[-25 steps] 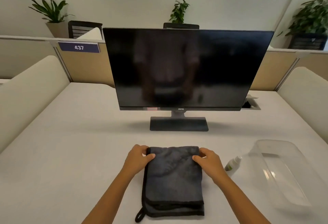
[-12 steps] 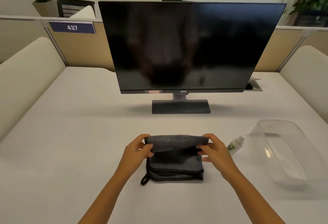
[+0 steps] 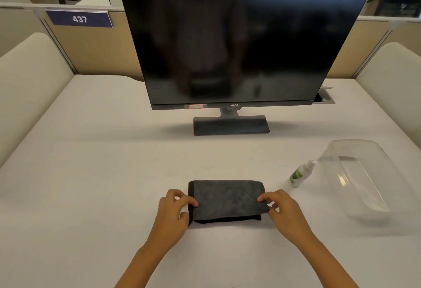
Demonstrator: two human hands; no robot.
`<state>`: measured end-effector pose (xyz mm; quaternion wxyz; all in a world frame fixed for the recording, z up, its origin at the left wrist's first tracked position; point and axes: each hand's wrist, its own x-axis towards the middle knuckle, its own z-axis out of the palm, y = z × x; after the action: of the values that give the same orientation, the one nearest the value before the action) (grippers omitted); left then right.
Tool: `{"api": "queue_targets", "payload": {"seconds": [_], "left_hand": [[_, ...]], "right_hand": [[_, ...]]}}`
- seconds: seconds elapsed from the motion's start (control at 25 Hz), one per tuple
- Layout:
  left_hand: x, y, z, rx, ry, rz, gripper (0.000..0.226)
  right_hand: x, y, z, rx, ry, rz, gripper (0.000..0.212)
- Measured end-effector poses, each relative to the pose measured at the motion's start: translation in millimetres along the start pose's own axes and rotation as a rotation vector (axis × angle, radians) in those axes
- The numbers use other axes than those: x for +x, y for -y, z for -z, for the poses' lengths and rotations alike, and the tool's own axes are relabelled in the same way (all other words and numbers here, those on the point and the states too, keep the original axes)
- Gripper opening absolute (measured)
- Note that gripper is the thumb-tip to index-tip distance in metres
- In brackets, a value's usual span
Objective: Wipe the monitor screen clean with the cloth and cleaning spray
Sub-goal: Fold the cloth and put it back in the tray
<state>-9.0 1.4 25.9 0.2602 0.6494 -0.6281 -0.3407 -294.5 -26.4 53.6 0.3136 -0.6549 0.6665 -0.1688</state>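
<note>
The monitor (image 3: 241,41) stands upright at the far middle of the table (image 3: 91,173), on a flat rectangular grey base (image 3: 231,125); its screen is black, glossy and switched off, with thin straight edges. I see the cloth (image 3: 227,198) lying flat on the table in front of me, a dark grey soft fabric with a fuzzy surface, folded to a thick rectangle with black hem at the near edge. My left hand (image 3: 173,210) pinches the left edge of the cloth between thumb and fingers, and my right hand (image 3: 282,210) pinches the right near corner in the same way. The spray bottle (image 3: 300,173), small, white with green label, stands just right of the cloth, apart from it. Beside the bottle is a clear plastic tub (image 3: 369,173) with rounded corners. Between cloth and monitor base the matt pale table surface is open.
</note>
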Motion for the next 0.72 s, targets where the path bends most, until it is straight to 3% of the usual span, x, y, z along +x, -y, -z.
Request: {"api": "queue_targets", "payload": {"seconds": [0.2,0.32,0.36,0.52,0.64,0.72], "left_hand": [[33,-34,-7,0.285,-0.264,-0.235,0.019],[52,-47,-33,0.48,-0.1,-0.369,0.033],[55,-45,-41,0.568,-0.03,-0.396,0.041],[50,-27,-50,0.793,0.059,-0.488,0.056],[52,-20,-53,0.778,0.089,-0.455,0.066],[61,-18,-50,0.706,0.189,-0.307,0.078]], "right_hand": [[10,21,-10,-0.248,-0.155,-0.078,0.023],[17,43,-20,-0.465,-0.293,0.06,0.018],[21,46,-24,-0.48,-0.297,0.103,0.027],[38,36,-34,-0.589,0.047,0.108,0.071],[50,29,-31,-0.542,0.201,0.0,0.08],[57,29,-26,-0.533,0.213,-0.048,0.077]]}}
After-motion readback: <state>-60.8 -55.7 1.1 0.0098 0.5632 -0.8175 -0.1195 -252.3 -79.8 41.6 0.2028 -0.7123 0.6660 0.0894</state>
